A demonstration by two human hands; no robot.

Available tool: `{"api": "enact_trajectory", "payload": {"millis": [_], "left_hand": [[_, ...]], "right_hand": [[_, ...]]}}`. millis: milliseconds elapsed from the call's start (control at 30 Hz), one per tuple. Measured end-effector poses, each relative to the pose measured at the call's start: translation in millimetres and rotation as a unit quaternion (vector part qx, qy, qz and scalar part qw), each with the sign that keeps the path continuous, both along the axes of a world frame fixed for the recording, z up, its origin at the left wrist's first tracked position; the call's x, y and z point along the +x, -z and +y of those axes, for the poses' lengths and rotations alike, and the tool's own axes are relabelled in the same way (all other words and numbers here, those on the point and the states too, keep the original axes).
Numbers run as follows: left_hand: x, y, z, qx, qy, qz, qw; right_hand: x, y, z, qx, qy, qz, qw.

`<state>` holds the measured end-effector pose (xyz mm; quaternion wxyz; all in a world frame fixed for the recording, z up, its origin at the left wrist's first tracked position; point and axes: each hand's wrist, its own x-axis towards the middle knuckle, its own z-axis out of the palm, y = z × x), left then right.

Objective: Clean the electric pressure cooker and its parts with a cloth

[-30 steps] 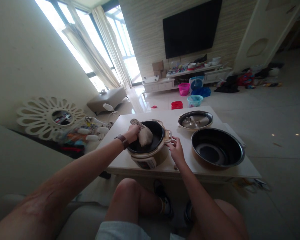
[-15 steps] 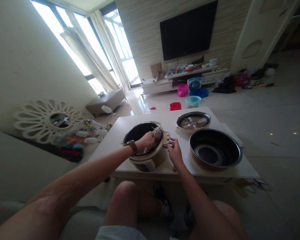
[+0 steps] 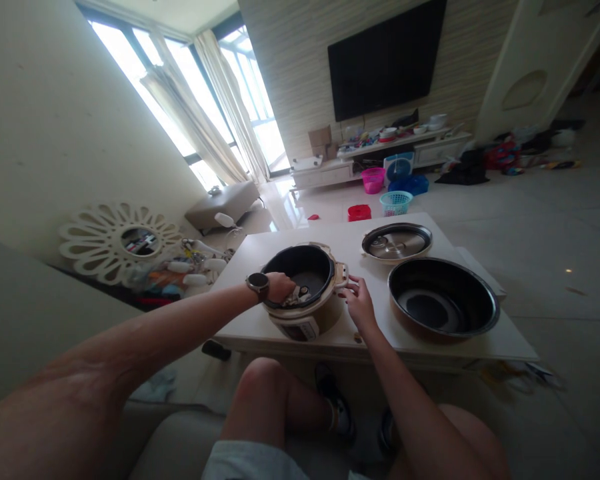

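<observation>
A cream electric pressure cooker (image 3: 325,315) stands lidless on the white table, its dark inside facing up. My left hand (image 3: 281,287), below a wrist with a watch (image 3: 257,285), reaches in over the near-left rim. It is closed on a crumpled, pale patterned cloth (image 3: 294,298), pressed to the inner wall; part of the cloth is hidden by the hand. On the other side, my right hand (image 3: 360,300) grips the cooker's side handle (image 3: 341,274) with its fingers. A black-lined inner pot (image 3: 486,313) sits to the right, and the upturned lid (image 3: 399,241) lies behind it.
The white table (image 3: 370,330) carries these things in front of my knees. Beyond it on the floor are a red container (image 3: 359,213), a light blue basket (image 3: 396,203) and a pink basket (image 3: 373,180). A round white decorated mirror (image 3: 93,235) is at the left.
My left hand has moved the cloth from the cooker's right inner wall across to its near-left side. My right hand stays on the handle. The view has shifted slightly.
</observation>
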<state>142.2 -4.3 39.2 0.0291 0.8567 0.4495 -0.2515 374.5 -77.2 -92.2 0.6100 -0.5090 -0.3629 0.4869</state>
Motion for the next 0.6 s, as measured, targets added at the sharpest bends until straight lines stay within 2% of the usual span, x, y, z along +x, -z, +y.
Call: {"api": "enact_trajectory", "payload": {"millis": [100, 167, 333, 600], "left_hand": [[-12, 2.4, 8, 0.060, -0.014, 0.041, 0.997], [-20, 1.9, 14, 0.077, -0.008, 0.020, 0.997], [-30, 3.9, 21, 0.075, 0.016, -0.029, 0.997], [-31, 13.0, 30, 0.091, -0.032, -0.057, 0.994]], "right_hand": [[0, 1.8, 1, 0.003, -0.003, -0.004, 1.000], [0, 2.3, 1, 0.006, 0.000, -0.005, 1.000], [0, 1.4, 1, 0.001, 0.003, -0.008, 1.000], [0, 1.5, 2, 0.003, 0.006, -0.001, 1.000]]}}
